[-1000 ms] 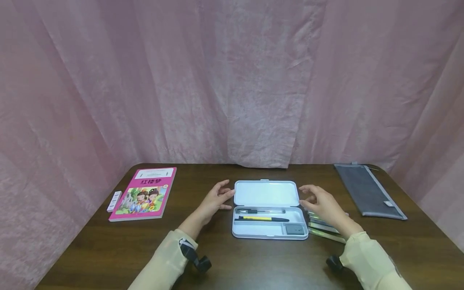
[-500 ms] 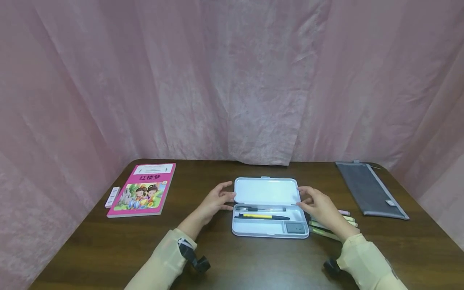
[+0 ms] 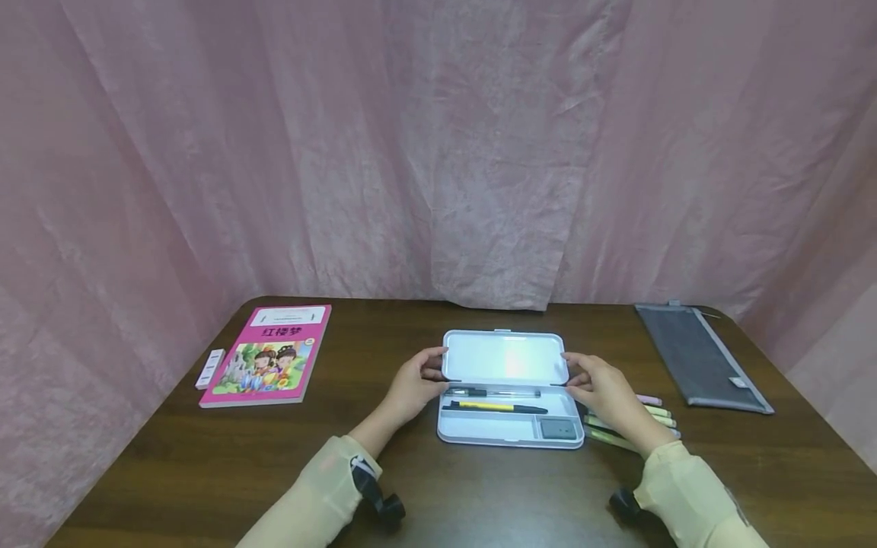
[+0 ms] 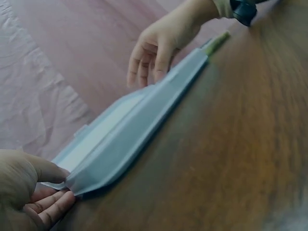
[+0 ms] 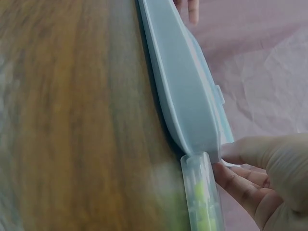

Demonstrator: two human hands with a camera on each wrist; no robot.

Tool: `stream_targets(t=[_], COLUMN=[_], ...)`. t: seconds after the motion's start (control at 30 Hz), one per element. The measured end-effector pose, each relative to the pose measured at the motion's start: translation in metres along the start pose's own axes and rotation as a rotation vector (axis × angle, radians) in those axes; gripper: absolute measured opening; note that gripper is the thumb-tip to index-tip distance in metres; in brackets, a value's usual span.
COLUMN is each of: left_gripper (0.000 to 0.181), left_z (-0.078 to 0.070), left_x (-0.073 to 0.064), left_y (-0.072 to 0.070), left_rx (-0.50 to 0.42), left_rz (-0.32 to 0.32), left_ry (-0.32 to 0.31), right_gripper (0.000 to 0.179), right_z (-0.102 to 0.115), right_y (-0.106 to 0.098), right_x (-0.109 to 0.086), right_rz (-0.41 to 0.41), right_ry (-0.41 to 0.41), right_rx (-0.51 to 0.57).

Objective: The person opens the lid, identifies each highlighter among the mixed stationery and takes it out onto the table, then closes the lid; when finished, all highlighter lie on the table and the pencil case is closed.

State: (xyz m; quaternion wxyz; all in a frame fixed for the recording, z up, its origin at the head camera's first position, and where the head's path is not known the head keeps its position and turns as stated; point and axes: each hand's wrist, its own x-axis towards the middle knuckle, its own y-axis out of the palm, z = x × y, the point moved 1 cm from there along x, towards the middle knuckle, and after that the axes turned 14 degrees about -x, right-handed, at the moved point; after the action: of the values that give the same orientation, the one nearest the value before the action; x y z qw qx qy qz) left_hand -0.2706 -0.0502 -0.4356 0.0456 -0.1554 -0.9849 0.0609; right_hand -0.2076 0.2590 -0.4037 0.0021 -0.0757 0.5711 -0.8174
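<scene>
A pale blue pencil case lies open on the table, its lid folded back away from me. Inside are a clear pen, a yellow and black pen and a grey eraser in the small compartment. My left hand grips the lid's left edge near the hinge, thumb and fingers bent about it. At the opposite edge, my right hand pinches the lid between thumb and fingers; the right wrist view shows its thumb against the edge.
Several highlighter pens lie right of the case, partly under my right hand. A grey mesh zip pouch is at the far right. On the left lie a pink book and a small white block. A pink curtain hangs behind the table.
My left hand has moved right onto the lid's left edge, its fingers now more bent. My right hand has closed in on the right edge. The lid remains folded back.
</scene>
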Motion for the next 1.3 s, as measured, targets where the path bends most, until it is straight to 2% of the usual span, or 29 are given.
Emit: stream_targets(t=[0.23, 0.43, 0.6, 0.73, 0.97, 1.13, 1.3], left_gripper=[0.058, 0.063, 0.068, 0.067, 0.055, 0.041, 0.035], left_z=[0.0033, 0.0040, 0.0034, 0.0027, 0.0042, 0.0063, 0.0074], left_x=[-0.0019, -0.0038, -0.0050, -0.0044, -0.0032, -0.0035, -0.0040], left_y=[-0.0002, -0.0005, 0.0014, 0.0022, 0.0046, 0.0063, 0.0069], left_rx=[0.017, 0.035, 0.079, 0.101, 0.123, 0.119, 0.131], left_rz=[-0.027, -0.066, -0.098, -0.108, -0.092, -0.096, -0.088], left_ry=[0.036, 0.038, 0.082, 0.087, 0.110, 0.109, 0.104], right_gripper=[0.062, 0.063, 0.069, 0.070, 0.055, 0.046, 0.041], right_z=[-0.0005, -0.0009, -0.0015, -0.0006, -0.0026, -0.0054, -0.0059], right_y=[0.0013, 0.0027, 0.0035, 0.0037, 0.0071, 0.0090, 0.0091], right_x=[0.0019, 0.0033, 0.0041, 0.0037, -0.0012, -0.0039, -0.0056], right_rz=[0.009, 0.020, -0.014, -0.045, -0.055, -0.072, -0.086], right_ry=[-0.002, 0.007, 0.008, 0.010, 0.048, 0.057, 0.056], right_rx=[-0.008, 0.009, 0.020, 0.018, 0.031, 0.046, 0.057])
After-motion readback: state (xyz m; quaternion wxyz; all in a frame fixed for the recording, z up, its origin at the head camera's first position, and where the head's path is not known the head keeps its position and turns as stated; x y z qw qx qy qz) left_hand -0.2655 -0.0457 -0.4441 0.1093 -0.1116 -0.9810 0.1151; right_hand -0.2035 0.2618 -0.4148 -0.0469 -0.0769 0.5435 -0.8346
